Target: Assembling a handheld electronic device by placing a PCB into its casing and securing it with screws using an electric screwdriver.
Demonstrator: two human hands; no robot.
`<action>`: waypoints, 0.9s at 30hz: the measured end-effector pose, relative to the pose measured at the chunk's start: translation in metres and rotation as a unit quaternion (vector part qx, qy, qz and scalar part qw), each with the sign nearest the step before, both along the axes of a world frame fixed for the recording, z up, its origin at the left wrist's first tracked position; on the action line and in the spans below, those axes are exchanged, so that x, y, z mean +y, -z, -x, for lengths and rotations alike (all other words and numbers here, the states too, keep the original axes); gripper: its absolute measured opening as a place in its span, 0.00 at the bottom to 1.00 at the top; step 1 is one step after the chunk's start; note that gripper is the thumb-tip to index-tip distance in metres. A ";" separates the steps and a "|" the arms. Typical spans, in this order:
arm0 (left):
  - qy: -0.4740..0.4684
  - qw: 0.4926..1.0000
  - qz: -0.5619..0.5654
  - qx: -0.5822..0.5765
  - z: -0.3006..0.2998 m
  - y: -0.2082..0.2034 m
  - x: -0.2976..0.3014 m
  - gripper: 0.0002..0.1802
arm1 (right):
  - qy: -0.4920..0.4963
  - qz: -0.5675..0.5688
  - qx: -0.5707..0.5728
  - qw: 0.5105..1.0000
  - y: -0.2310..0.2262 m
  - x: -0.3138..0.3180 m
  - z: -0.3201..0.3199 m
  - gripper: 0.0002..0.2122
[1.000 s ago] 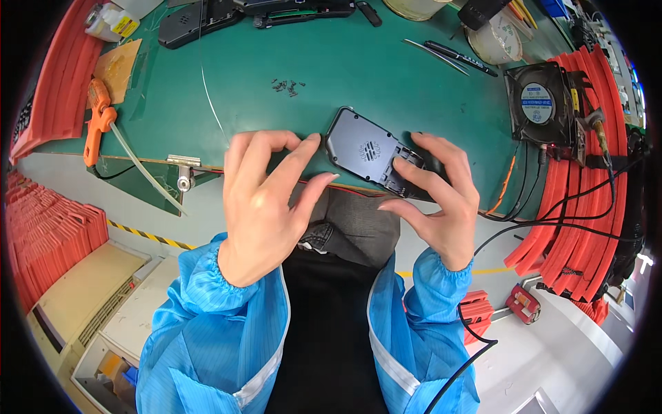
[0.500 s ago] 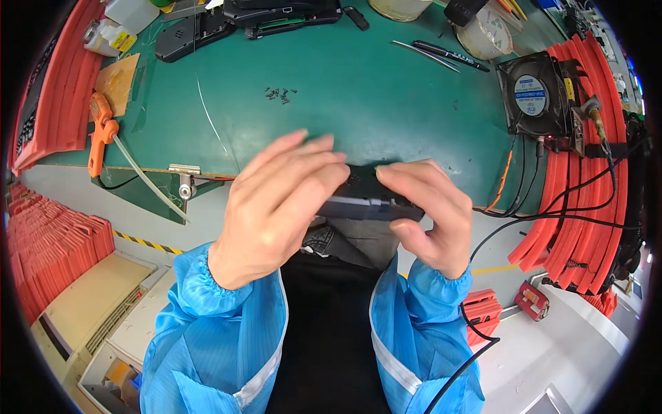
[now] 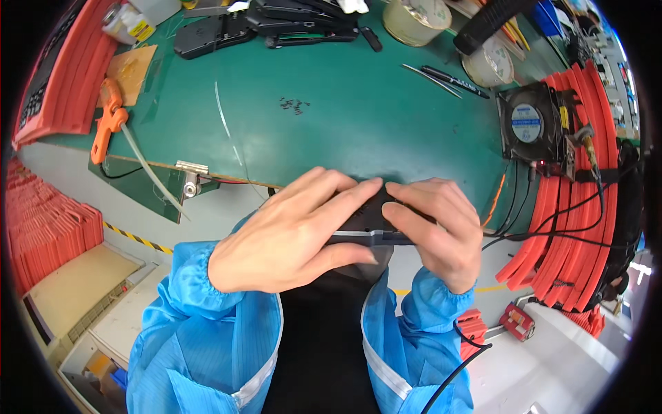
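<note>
A black plastic device housing (image 3: 370, 219) is held between my two hands at the near edge of the green table, its long side edge facing me. My left hand (image 3: 293, 234) grips its left end, fingers laid over the top and thumb along the near side. At the other end my right hand (image 3: 441, 231) is closed on it, fingertips pressing on the top near the middle. Both hands cover much of the housing. Beyond them lies a small heap of dark screw-like bits (image 3: 294, 105) on the table (image 3: 345, 138).
Further black housings (image 3: 300, 24) lie at the back. An orange glue gun (image 3: 109, 121) rests at the left edge beside a metal clamp (image 3: 191, 181). Tape rolls (image 3: 416, 21), a black pen (image 3: 455, 81) and tweezers (image 3: 431, 81) are back right; a fan (image 3: 527, 123) with cables stands right.
My left hand has come down onto the housing, its thumb now along the near side. The right fingers have shifted over the top. The view has tilted slightly.
</note>
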State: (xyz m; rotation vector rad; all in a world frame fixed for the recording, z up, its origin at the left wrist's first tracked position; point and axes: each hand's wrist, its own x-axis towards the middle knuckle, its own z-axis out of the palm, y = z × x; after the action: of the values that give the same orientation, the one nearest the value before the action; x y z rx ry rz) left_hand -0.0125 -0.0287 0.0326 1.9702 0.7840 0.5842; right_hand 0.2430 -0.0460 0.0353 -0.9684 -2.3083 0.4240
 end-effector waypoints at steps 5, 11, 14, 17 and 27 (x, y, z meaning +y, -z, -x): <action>-0.072 0.988 -0.125 0.055 -0.011 0.013 0.004 0.45 | 0.026 -0.094 0.108 0.989 -0.022 0.056 -0.026 0.18; -0.118 0.958 -0.249 0.081 -0.029 0.036 0.021 0.43 | 0.378 -0.066 0.290 0.877 -0.022 0.168 -0.036 0.40; -0.117 0.944 -0.295 0.087 -0.034 0.042 0.030 0.39 | 0.348 -0.054 0.319 0.880 0.001 0.202 -0.038 0.41; -0.111 0.945 -0.296 0.082 -0.034 0.048 0.034 0.39 | 0.281 -0.095 0.353 0.887 0.012 0.213 -0.035 0.33; -0.135 0.951 -0.270 0.067 -0.032 0.052 0.032 0.39 | 0.074 -0.049 0.571 0.816 -0.039 0.138 0.020 0.25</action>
State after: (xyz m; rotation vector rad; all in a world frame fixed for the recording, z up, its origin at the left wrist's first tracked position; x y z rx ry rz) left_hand 0.0197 0.0030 -0.0190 2.4376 1.0745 0.9097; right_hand 0.2232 0.0920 0.0748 -0.5547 -1.1280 0.5935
